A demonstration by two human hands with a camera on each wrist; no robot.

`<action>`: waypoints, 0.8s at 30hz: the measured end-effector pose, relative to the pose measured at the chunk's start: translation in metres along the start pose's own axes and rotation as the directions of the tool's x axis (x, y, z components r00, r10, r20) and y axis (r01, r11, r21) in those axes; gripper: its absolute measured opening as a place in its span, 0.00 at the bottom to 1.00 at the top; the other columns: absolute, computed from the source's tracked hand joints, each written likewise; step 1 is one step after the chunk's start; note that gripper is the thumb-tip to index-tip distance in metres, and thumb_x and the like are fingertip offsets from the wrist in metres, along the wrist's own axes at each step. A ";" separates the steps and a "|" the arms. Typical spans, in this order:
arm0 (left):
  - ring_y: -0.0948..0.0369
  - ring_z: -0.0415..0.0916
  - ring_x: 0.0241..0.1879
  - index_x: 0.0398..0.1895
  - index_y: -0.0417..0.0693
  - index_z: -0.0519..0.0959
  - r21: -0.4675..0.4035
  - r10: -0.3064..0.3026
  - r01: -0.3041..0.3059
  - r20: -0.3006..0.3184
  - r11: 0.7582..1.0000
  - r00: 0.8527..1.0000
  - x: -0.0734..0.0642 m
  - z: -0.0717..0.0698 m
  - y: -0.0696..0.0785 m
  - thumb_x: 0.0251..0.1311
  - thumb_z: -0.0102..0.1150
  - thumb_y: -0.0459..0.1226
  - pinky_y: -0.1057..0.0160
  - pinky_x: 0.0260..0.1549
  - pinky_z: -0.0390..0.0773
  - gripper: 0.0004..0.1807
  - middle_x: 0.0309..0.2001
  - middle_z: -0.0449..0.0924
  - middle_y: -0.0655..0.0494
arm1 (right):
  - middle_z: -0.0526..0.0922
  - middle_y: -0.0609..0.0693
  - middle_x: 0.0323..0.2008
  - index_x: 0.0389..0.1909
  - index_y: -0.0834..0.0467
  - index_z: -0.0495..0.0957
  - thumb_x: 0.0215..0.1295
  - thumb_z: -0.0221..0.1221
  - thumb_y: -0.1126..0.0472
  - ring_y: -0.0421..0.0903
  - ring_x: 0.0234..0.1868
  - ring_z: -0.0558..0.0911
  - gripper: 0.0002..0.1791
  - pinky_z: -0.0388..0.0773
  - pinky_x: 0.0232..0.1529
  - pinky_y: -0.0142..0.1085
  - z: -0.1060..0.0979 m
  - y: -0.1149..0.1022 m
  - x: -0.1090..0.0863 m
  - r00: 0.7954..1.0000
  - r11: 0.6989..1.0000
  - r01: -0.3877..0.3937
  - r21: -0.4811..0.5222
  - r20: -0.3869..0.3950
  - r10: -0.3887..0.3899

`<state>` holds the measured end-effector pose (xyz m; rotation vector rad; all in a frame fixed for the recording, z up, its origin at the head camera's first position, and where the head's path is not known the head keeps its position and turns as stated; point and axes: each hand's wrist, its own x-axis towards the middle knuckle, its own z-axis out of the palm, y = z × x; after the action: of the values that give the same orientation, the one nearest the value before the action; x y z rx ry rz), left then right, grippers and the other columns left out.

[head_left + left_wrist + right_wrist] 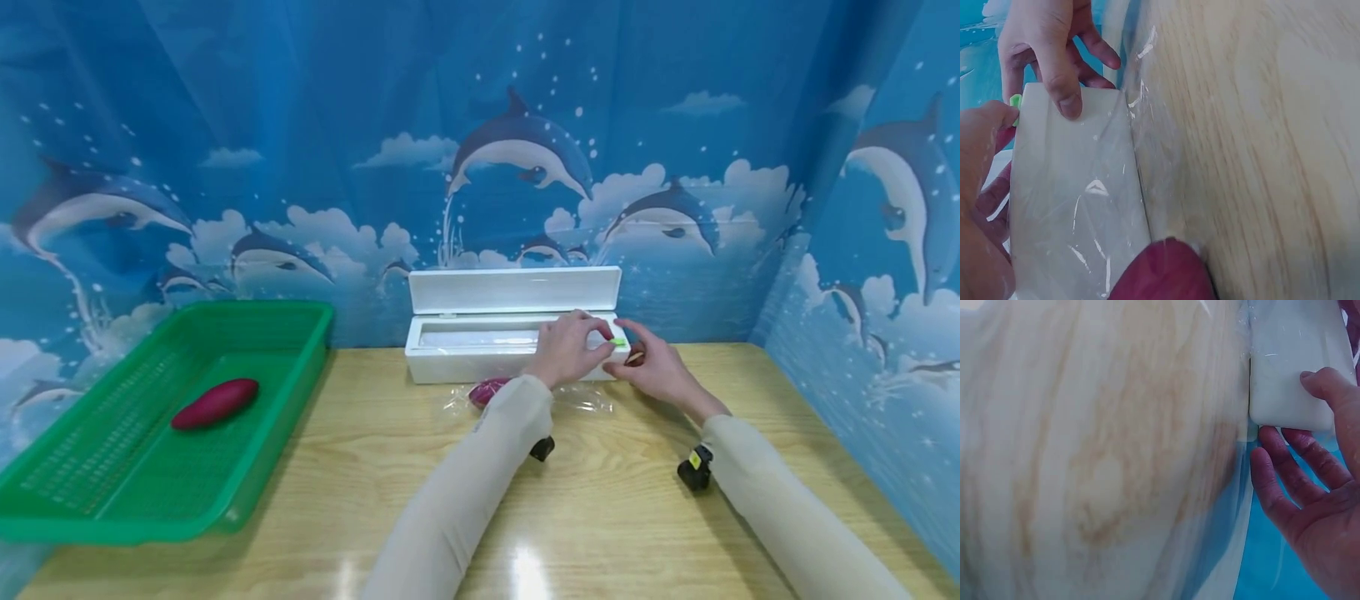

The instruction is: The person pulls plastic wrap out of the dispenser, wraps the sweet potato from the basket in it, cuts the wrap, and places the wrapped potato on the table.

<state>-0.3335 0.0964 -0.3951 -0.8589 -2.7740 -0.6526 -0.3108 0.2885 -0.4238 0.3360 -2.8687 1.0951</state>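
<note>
A white cling film dispenser (450,368) stands at the back of the table with its lid (514,292) raised. My left hand (567,346) reaches over it and pinches the small green cutter slider (618,342) near the right end. There my right hand (660,371) grips the box, its thumb pressing the front face and its other fingers about the end. Clear film (1154,125) hangs down the front onto the table. A purple sweet-potato-shaped piece (1163,275) lies under the film before the box, partly hidden by my left forearm in the head view.
On the left, a green plastic basket (247,492) holds another purple sweet-potato-shaped piece (216,404). A blue dolphin-print curtain (337,167) rises right behind the box and along the right side of the wooden table (360,467).
</note>
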 end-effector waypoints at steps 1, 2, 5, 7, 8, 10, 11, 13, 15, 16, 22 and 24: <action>0.62 0.75 0.62 0.51 0.68 0.83 0.003 0.004 -0.004 0.003 1.000 1.000 0.000 -0.001 0.000 0.72 0.55 0.54 0.55 0.56 0.73 0.12 0.62 0.80 0.62 | 0.87 0.64 0.43 0.79 0.56 0.55 0.66 0.68 0.56 0.53 0.41 0.88 0.45 0.86 0.40 0.42 0.000 0.000 0.000 1.000 1.000 0.005 -0.002 -0.003 -0.005; 0.62 0.74 0.62 0.50 0.67 0.83 0.010 0.008 -0.008 0.007 1.000 1.000 -0.001 -0.001 0.001 0.72 0.55 0.53 0.54 0.57 0.73 0.11 0.62 0.79 0.62 | 0.87 0.64 0.43 0.79 0.56 0.56 0.66 0.68 0.56 0.53 0.41 0.87 0.45 0.86 0.39 0.42 0.000 -0.001 0.000 1.000 1.000 0.008 -0.003 -0.006 -0.008; 0.62 0.73 0.63 0.50 0.66 0.81 0.040 0.014 -0.015 0.017 0.999 1.000 -0.001 -0.002 0.002 0.72 0.55 0.52 0.53 0.59 0.73 0.11 0.63 0.77 0.61 | 0.87 0.65 0.42 0.78 0.59 0.56 0.66 0.68 0.59 0.53 0.39 0.87 0.45 0.85 0.39 0.41 -0.001 -0.002 0.000 1.000 1.000 0.027 -0.006 -0.011 -0.027; 0.61 0.72 0.64 0.51 0.66 0.81 0.081 0.012 -0.014 0.023 0.997 1.000 -0.002 -0.001 0.002 0.73 0.54 0.51 0.53 0.58 0.74 0.11 0.64 0.75 0.60 | 0.87 0.65 0.42 0.78 0.59 0.56 0.66 0.68 0.59 0.53 0.39 0.87 0.44 0.85 0.38 0.42 -0.002 -0.003 -0.001 0.999 0.999 0.034 -0.007 -0.008 -0.034; 0.61 0.72 0.63 0.51 0.66 0.80 0.102 0.011 -0.013 0.027 0.995 1.000 -0.002 -0.001 0.003 0.73 0.54 0.51 0.53 0.58 0.75 0.11 0.64 0.74 0.60 | 0.87 0.66 0.42 0.78 0.59 0.56 0.66 0.68 0.59 0.53 0.39 0.87 0.44 0.86 0.39 0.42 -0.002 -0.003 -0.001 0.999 0.999 0.036 -0.007 -0.004 -0.036; 0.61 0.73 0.62 0.52 0.66 0.80 0.148 0.008 -0.012 0.030 0.989 1.000 -0.002 0.000 0.004 0.73 0.54 0.51 0.53 0.57 0.76 0.11 0.65 0.72 0.60 | 0.87 0.66 0.43 0.78 0.59 0.55 0.66 0.68 0.60 0.52 0.39 0.87 0.45 0.86 0.40 0.43 -0.002 -0.004 -0.002 0.999 0.999 0.035 -0.007 0.003 -0.035; 0.61 0.73 0.62 0.52 0.66 0.80 0.173 0.009 -0.014 0.030 0.985 1.000 -0.002 0.000 0.005 0.73 0.53 0.51 0.54 0.57 0.76 0.11 0.66 0.72 0.60 | 0.87 0.66 0.43 0.78 0.59 0.55 0.66 0.68 0.60 0.52 0.39 0.87 0.45 0.86 0.40 0.44 -0.002 -0.004 -0.002 1.000 0.999 0.031 -0.009 0.005 -0.031; 0.61 0.73 0.61 0.53 0.65 0.80 0.219 0.009 -0.016 0.033 0.976 0.999 -0.001 0.000 0.007 0.73 0.53 0.51 0.54 0.56 0.77 0.12 0.67 0.70 0.60 | 0.87 0.67 0.44 0.78 0.59 0.55 0.66 0.68 0.60 0.53 0.40 0.87 0.45 0.87 0.41 0.45 -0.003 -0.004 -0.003 1.000 1.000 0.023 -0.011 0.010 -0.023; 0.61 0.74 0.60 0.54 0.66 0.79 0.262 0.007 -0.016 0.034 0.965 0.999 -0.001 0.000 0.008 0.73 0.52 0.52 0.55 0.55 0.77 0.13 0.68 0.69 0.60 | 0.87 0.67 0.45 0.79 0.59 0.55 0.66 0.68 0.59 0.53 0.41 0.88 0.45 0.87 0.41 0.46 -0.003 -0.004 -0.002 1.000 1.000 0.019 -0.015 0.015 -0.019; 0.61 0.74 0.60 0.54 0.66 0.79 0.282 0.008 -0.018 0.034 0.959 0.999 -0.001 0.000 0.008 0.73 0.52 0.53 0.55 0.55 0.77 0.13 0.68 0.69 0.60 | 0.87 0.67 0.45 0.79 0.59 0.54 0.66 0.68 0.58 0.54 0.41 0.88 0.45 0.87 0.42 0.46 -0.003 -0.003 -0.002 1.000 1.000 0.019 -0.017 0.017 -0.019; 0.59 0.75 0.60 0.54 0.64 0.79 0.348 0.037 -0.044 0.026 0.936 0.999 -0.004 -0.005 0.005 0.73 0.52 0.53 0.52 0.55 0.79 0.14 0.69 0.69 0.58 | 0.87 0.66 0.43 0.78 0.59 0.55 0.66 0.68 0.58 0.55 0.41 0.88 0.45 0.87 0.42 0.46 -0.003 -0.003 0.000 0.999 0.999 0.034 -0.020 0.012 -0.034; 0.58 0.75 0.60 0.53 0.63 0.80 0.360 0.045 -0.051 0.025 0.932 0.999 -0.005 -0.007 0.003 0.73 0.51 0.53 0.52 0.55 0.79 0.14 0.69 0.69 0.57 | 0.87 0.66 0.43 0.78 0.59 0.56 0.65 0.68 0.59 0.54 0.40 0.88 0.45 0.87 0.41 0.45 -0.003 -0.004 0.000 0.999 0.999 0.040 -0.016 0.008 -0.039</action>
<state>-0.3271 0.0927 -0.3889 -0.8469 -2.7478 -0.1162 -0.3097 0.2878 -0.4195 0.3952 -2.8631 1.0655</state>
